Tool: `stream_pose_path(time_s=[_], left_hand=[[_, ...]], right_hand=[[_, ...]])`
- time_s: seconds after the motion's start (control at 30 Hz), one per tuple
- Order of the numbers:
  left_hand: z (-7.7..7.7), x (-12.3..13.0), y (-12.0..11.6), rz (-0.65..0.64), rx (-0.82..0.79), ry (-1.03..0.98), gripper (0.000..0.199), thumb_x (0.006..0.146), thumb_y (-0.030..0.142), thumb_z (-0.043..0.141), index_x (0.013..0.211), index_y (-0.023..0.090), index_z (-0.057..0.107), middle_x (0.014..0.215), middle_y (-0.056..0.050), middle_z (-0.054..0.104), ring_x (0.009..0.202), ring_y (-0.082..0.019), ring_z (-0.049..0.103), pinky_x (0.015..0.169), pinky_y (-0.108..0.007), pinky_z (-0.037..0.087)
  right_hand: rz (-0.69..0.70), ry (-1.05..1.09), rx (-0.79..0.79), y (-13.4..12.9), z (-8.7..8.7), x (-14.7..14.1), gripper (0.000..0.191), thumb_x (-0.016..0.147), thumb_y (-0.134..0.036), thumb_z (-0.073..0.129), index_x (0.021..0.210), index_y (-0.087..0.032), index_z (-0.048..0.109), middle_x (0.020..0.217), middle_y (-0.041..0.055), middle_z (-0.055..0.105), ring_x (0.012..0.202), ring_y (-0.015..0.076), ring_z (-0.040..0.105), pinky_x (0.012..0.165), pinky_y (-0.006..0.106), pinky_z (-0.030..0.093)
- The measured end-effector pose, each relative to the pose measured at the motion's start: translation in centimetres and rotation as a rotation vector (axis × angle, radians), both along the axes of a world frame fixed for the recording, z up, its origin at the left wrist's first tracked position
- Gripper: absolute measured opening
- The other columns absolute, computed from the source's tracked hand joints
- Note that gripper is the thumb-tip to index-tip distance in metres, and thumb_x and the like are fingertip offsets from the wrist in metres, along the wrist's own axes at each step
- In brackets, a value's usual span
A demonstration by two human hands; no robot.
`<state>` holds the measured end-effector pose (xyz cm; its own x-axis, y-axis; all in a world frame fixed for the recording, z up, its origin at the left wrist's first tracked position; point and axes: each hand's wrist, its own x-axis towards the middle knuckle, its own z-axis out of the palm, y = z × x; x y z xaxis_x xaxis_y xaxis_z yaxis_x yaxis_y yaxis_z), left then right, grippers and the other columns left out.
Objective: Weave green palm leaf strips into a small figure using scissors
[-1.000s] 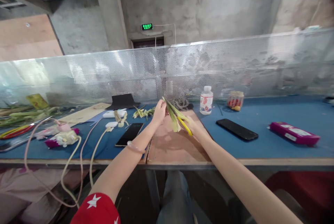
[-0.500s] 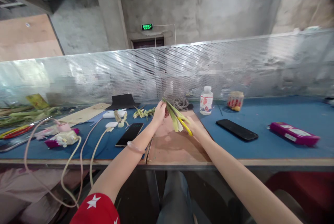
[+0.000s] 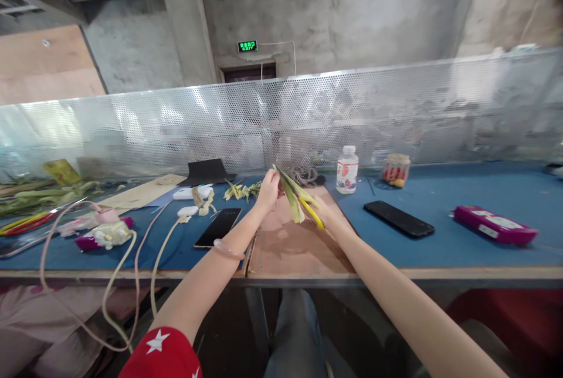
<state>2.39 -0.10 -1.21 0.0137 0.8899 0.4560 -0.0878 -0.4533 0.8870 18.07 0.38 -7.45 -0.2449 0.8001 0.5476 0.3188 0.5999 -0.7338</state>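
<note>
My left hand point(image 3: 266, 191) is closed around a bunch of long green and pale leaf strips point(image 3: 291, 197), held just above a wooden board point(image 3: 281, 252). A reddish-brown bit shows beside its fingers, too small to name. Yellow-handled scissors point(image 3: 315, 216) are in my right hand point(image 3: 331, 217), at the right side of the strips. The scissors' blades are mostly hidden by the leaves, so I cannot tell how far apart they are. Behind the hands lies a coil of grey cord point(image 3: 304, 176).
A white bottle point(image 3: 347, 171), a jar point(image 3: 396, 171), a black phone point(image 3: 398, 219) and a purple box point(image 3: 495, 225) stand or lie to the right. Leftward are another phone point(image 3: 219, 228), cables, leaf scraps point(image 3: 240, 191) and a heap of leaves point(image 3: 48, 196). A perforated metal screen point(image 3: 211, 125) backs the table.
Both hands stay almost in place. A pale piece of strip that stuck out beside the scissors shows less now. The whole view has shifted very slightly.
</note>
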Motion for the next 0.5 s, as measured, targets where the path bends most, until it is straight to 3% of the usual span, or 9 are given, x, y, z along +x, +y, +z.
stream_pose_path(time_s=[0.33,0.5], left_hand=[[-0.21,-0.08,0.18,0.002,-0.009,0.025,0.021,0.087,0.033,0.045,0.071,0.020,0.039,0.055,0.005,0.039,0.040,-0.007,0.038,0.041,-0.021,0.026],[-0.48,-0.09,0.60,0.004,-0.015,0.030,0.023,0.087,0.035,0.046,0.071,0.020,0.039,0.054,0.004,0.041,0.040,-0.008,0.040,0.039,-0.020,0.027]], right_hand=[[-0.010,0.002,-0.028,0.54,-0.56,0.07,0.019,0.064,-0.034,0.054,0.054,-0.017,0.055,0.051,-0.0002,0.049,0.053,0.0142,0.044,0.050,0.026,0.039],[-0.015,0.022,-0.041,0.56,-0.68,0.09,0.020,0.066,-0.035,0.053,0.057,-0.018,0.057,0.053,0.0008,0.053,0.055,0.0156,0.048,0.048,0.026,0.040]])
